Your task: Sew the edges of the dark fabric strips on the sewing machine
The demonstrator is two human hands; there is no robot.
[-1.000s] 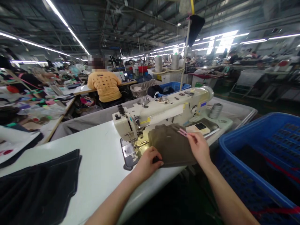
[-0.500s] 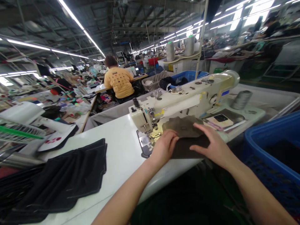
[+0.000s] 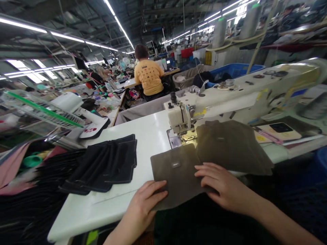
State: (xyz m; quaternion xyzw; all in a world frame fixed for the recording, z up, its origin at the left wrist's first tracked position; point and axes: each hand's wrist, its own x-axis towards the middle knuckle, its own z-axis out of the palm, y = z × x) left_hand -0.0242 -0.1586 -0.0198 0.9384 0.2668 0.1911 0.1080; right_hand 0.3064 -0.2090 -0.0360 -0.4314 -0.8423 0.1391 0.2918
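A flat brown-grey fabric piece (image 3: pixel 178 180) with a small label lies at the table's front edge, in front of the sewing machine's needle area (image 3: pixel 185 134). At its lower left edge, my left hand (image 3: pixel 145 202) is closed on the cloth, fingers on top. My right hand (image 3: pixel 223 187) grips its right edge, fingertips on the top face and the thumb partly hidden. Beside it, to the right, more brown-grey pieces (image 3: pixel 230 146) are piled under the machine arm (image 3: pixel 230 98). The piece is apart from the needle.
Stitched black pieces (image 3: pixel 109 163) lie fanned on the white table (image 3: pixel 150 129), left of the machine. A phone-like item and pink tool (image 3: pixel 270 136) rest at right. Thread cones (image 3: pixel 219 32) stand behind. A co-worker in a yellow shirt (image 3: pixel 149 76) sits ahead.
My hands have moved from the pile and now hold a single labelled piece at the table's front edge. The view has turned to the left.
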